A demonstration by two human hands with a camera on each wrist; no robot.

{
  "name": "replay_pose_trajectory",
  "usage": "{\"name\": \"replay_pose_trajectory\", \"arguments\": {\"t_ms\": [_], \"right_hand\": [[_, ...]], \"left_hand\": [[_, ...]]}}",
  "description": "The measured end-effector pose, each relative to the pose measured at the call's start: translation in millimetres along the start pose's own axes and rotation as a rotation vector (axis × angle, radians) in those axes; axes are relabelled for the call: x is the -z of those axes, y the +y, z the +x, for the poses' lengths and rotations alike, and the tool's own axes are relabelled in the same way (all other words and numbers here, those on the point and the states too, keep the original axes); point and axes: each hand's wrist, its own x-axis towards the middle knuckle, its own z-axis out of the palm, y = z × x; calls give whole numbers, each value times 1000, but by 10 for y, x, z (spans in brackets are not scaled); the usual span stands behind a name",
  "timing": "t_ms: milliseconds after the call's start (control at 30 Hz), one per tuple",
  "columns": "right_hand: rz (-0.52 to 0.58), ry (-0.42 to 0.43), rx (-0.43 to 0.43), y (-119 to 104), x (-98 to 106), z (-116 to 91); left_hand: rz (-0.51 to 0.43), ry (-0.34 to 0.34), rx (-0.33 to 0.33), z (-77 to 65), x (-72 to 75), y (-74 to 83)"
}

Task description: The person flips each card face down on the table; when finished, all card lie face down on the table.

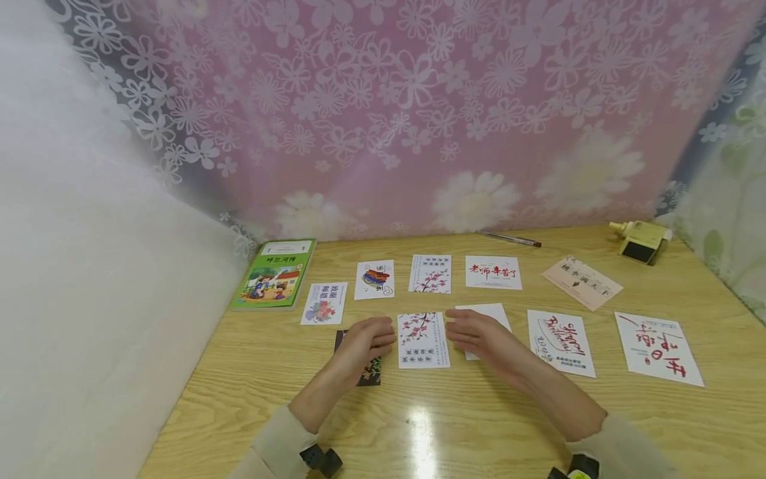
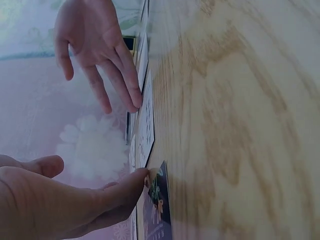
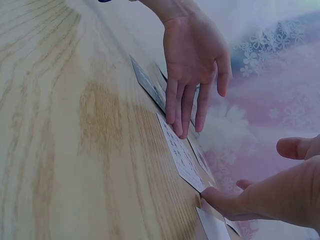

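A white card with pink plum blossoms and dark Chinese characters [image 1: 422, 340] lies flat on the wooden table between my two hands. Along its left edge stands my left hand [image 1: 362, 342], fingers extended, partly covering a black floral card [image 1: 371, 374]. On the opposite side, my right hand [image 1: 485, 336] has its fingertips right at the edge and overlaps a plain white card [image 1: 493, 311]. Both palms face each other, as the left wrist view shows with the right hand [image 2: 97, 50] across from the left hand [image 2: 75, 200]. Neither hand grips anything.
Behind lie a bouquet card [image 1: 324, 304], a colourful drawing card [image 1: 375, 279], another blossom card [image 1: 429, 273] and a red-lettered card [image 1: 493, 273]. A green book [image 1: 274, 275] is at left, a pen [image 1: 511, 238] at back, a yellow object [image 1: 643, 241] at right. Birthday card [image 1: 561, 342] sits right.
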Motion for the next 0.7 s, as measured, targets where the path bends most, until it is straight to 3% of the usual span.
{"name": "replay_pose_trajectory", "arguments": {"t_ms": [200,367,500,700], "right_hand": [[1,-7,11,28,-26,-16],[9,1,12,45,-46,-25],[15,7,16,67,-62,-17],[22,3,24,69,-80,-19]], "left_hand": [[-50,29,10,16,-58,-21],[0,94,32,77,-87,-54],[33,137,10,127,-130,-74],[41,113,-34,192,-162,-109]]}}
